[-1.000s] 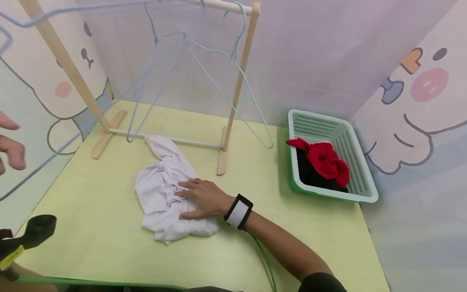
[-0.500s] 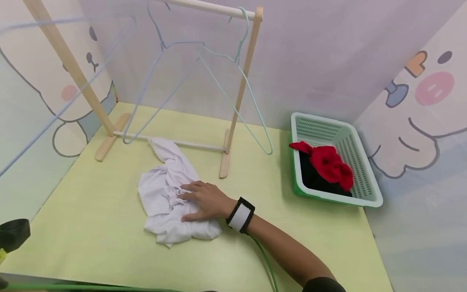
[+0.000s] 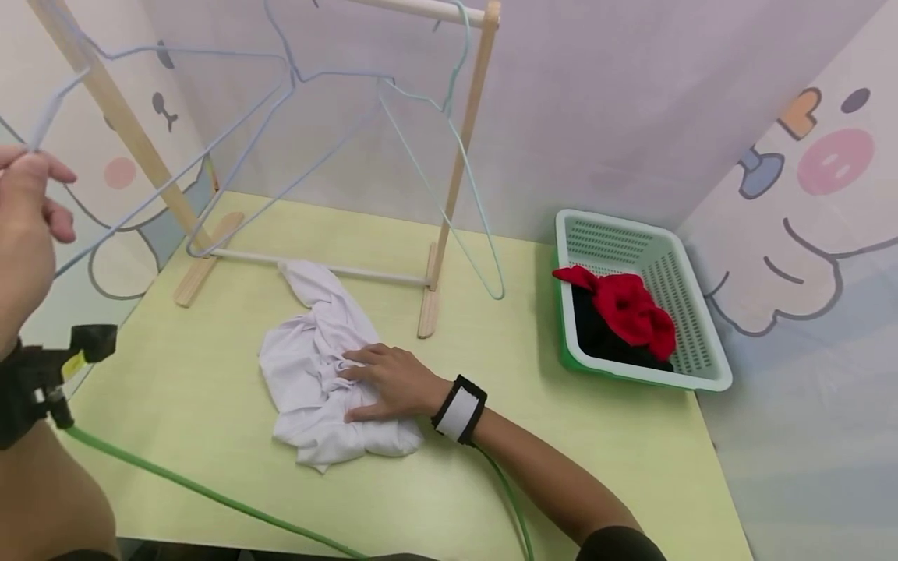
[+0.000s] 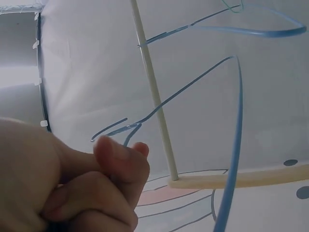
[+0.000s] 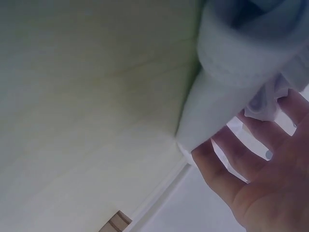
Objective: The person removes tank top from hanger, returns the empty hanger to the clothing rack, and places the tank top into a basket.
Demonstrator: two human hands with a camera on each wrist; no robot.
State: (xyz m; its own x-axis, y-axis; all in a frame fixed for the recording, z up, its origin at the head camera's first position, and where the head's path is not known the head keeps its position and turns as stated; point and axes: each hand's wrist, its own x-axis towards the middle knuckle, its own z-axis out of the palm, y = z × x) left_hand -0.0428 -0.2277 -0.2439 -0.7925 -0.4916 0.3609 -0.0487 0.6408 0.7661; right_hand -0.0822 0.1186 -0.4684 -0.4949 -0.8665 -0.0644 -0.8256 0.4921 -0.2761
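Observation:
My left hand [image 3: 26, 218] is raised at the left of the head view. Its thumb and fingers pinch a blue clothes hanger [image 3: 210, 52] by the wire near the hook; the hanger [image 4: 235, 140] stretches to the right in the left wrist view. A crumpled white garment [image 3: 298, 382] lies on the table. On it rests my right hand [image 3: 396, 380], fingers spread and relaxed; in the right wrist view the fingers of that hand [image 5: 270, 183] touch the white cloth [image 5: 217, 106].
A wooden rack [image 3: 463, 148] stands behind the garment, with another blue hanger [image 3: 245, 160] and a pale green hanger [image 3: 477, 206] hanging there. At the right, a green-and-white basket [image 3: 712, 343] holds red cloth [image 3: 627, 308] and black cloth [image 3: 596, 331]. A green cable [image 3: 210, 496] crosses the front.
My left hand has come into view at the left, pinching the blue hanger, which has swung into fuller view. The right hand and white garment stay in place.

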